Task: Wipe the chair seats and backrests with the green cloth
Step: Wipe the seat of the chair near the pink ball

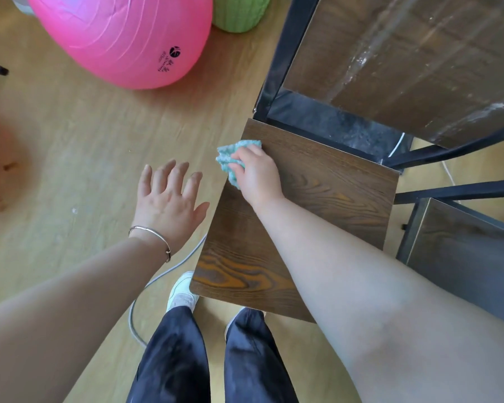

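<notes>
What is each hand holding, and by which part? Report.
The right hand grips the green cloth by its bunched right side, at the edge of the chair seat. The left hand holds nothing, fingers spread.

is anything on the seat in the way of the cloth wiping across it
Nothing visible does. The right hand grips the green cloth at the left edge of the chair seat, and the wood across from it lies bare; only the person's own right forearm crosses above it. The left hand is open beside the seat, not over it.
</notes>
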Demonstrator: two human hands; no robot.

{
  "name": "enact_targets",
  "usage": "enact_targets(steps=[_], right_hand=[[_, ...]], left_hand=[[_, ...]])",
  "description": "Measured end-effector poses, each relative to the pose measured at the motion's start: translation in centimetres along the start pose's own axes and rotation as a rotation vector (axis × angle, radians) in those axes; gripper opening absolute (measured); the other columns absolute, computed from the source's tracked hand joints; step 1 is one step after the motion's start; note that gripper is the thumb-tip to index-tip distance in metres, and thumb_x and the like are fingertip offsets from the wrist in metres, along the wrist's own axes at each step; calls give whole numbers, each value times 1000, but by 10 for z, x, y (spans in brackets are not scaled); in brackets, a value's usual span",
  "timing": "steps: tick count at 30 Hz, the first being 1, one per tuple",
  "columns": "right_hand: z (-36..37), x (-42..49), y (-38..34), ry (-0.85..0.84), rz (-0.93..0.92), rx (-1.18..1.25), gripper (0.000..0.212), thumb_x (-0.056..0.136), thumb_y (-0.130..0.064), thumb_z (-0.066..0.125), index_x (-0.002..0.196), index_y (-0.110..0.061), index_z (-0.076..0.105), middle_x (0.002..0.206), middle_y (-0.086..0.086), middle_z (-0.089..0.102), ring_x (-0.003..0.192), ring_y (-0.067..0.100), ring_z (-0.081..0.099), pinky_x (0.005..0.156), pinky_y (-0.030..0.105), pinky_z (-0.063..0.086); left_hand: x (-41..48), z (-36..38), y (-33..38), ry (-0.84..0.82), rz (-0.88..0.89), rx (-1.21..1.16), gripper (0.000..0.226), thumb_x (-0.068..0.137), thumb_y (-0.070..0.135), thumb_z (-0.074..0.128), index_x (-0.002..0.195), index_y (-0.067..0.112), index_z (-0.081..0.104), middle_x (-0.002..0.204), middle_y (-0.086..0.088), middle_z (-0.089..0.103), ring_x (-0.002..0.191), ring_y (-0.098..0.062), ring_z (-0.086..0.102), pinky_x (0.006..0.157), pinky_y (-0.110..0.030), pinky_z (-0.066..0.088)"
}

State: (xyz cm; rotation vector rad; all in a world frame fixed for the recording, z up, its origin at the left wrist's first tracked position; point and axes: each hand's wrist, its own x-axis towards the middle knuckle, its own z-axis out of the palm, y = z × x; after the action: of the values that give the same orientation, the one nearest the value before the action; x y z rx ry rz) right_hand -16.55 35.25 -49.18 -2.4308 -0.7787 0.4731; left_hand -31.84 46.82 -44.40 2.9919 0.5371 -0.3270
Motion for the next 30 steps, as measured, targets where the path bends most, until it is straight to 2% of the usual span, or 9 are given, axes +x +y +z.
enact_targets(steps=[6,10,13,15,17,20,22,25,30], right_hand=[[-1,-69,12,-81,19,96,15,91,-19,66,101,-8,68,105,5,61,93,24,60,79,34,50],[-40,-102,51,199,289,228,16,91,-24,67,102,-14,68,102,1,62,91,15,59,82,33,52],[-87,-125,110,446,528,221,17,93,-29,63,104,-17,66,104,-1,60,92,13,60,83,38,56],[-117,-138,143,516,649,125,19,94,-29,61,107,-16,65,111,1,61,97,12,59,87,32,55],[-139,-146,168,515,710,29,17,96,-25,60,107,-14,65,114,4,61,100,13,58,88,23,49],[-144,-146,184,426,731,-10,15,95,-24,61,105,-13,65,119,5,59,102,16,59,82,19,45],[-133,-145,184,365,729,-17,15,95,-26,62,106,-15,65,119,4,59,100,15,59,78,20,49],[-116,-143,174,389,716,-4,13,95,-26,62,103,-16,65,118,4,59,101,19,61,81,26,55],[-76,-144,131,332,574,-12,13,92,-19,63,98,-9,68,108,10,62,95,27,61,84,33,50]], left_hand=[[-4,-5,11,-12,44,21,59,88,46,56,136,13,48,141,-15,45,135,-37,33,112,-60,20],[-5,-6,32,-21,97,31,57,89,46,54,135,13,48,143,-15,44,136,-37,32,113,-60,19],[-5,-4,49,-10,146,8,55,87,44,57,132,12,50,140,-16,45,135,-38,34,112,-61,19],[-3,-2,59,3,180,2,55,86,42,60,130,10,50,137,-18,47,133,-40,36,112,-62,20],[-2,-1,67,10,205,12,56,85,40,62,130,9,50,136,-19,47,131,-41,37,111,-63,20],[0,1,72,13,218,21,56,85,40,63,130,9,51,136,-19,47,131,-42,37,111,-63,20],[0,2,71,6,221,25,56,85,40,63,131,9,50,137,-18,46,132,-41,36,111,-62,19],[-2,4,66,-6,210,33,56,86,42,60,132,11,48,137,-17,45,133,-40,34,112,-62,19],[-9,1,50,-16,169,34,56,88,43,58,132,10,48,139,-18,45,134,-39,34,111,-61,20]])
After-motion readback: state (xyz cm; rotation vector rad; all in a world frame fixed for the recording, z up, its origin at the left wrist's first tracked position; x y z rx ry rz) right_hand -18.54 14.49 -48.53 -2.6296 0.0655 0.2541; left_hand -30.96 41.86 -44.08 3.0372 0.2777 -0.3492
